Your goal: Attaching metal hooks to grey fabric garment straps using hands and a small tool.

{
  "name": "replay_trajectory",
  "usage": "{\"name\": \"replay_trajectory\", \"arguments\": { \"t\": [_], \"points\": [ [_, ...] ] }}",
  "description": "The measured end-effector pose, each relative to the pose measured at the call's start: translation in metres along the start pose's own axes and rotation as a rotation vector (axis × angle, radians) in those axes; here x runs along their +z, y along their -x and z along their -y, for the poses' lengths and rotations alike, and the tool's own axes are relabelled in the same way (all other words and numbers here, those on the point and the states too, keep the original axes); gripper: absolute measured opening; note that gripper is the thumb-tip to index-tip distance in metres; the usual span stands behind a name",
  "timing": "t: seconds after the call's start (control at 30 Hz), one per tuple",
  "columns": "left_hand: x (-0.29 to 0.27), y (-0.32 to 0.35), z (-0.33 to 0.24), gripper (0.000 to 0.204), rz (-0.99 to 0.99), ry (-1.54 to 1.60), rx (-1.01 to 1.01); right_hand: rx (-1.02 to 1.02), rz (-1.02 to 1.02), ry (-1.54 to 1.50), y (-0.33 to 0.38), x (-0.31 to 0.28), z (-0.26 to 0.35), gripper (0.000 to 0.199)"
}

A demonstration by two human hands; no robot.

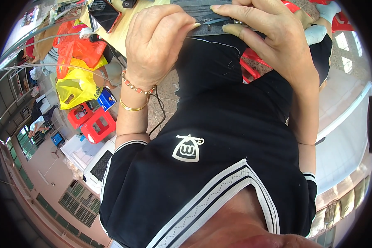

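Observation:
At the top middle, my left hand [155, 45] is closed, thumb and forefinger pinched together over grey fabric [192, 7]. Whatever lies in that pinch is too small to make out. Opposite it, my right hand [275, 35] curls around a small dark metal tool that looks like thread snips [217, 21], its tip pointing at the left fingertips. A finger cover is on the right thumb. The grey cloth runs beneath the tool and both sets of fingertips. Below it, a thin white line crosses the black cloth over my lap.
A phone [105, 15] lies on the light wooden table [136, 5] at the upper left. Beside the table hang red [80, 51] and yellow [76, 84] plastic bags, with red stools [98, 126] below. A dark cable [161, 108] runs down past my left wrist.

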State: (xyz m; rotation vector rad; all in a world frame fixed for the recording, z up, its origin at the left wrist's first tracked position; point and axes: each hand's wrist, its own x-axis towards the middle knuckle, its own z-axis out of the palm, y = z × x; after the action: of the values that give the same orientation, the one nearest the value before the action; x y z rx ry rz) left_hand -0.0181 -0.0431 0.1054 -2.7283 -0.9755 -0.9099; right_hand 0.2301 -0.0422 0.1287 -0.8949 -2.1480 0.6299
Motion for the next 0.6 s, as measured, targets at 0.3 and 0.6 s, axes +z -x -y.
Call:
{"name": "replay_trajectory", "arguments": {
  "t": [0.3,0.6],
  "points": [
    [0.005,-0.001,0.0,0.021,-0.032,0.034,-0.001,-0.306,-0.348,-0.128,-0.005,0.047,-0.042,0.032],
    [0.0,0.001,-0.006,0.022,-0.068,0.146,-0.095,-0.584,-0.688,-0.286,-0.007,0.067,-0.056,0.031]
  ]
}}
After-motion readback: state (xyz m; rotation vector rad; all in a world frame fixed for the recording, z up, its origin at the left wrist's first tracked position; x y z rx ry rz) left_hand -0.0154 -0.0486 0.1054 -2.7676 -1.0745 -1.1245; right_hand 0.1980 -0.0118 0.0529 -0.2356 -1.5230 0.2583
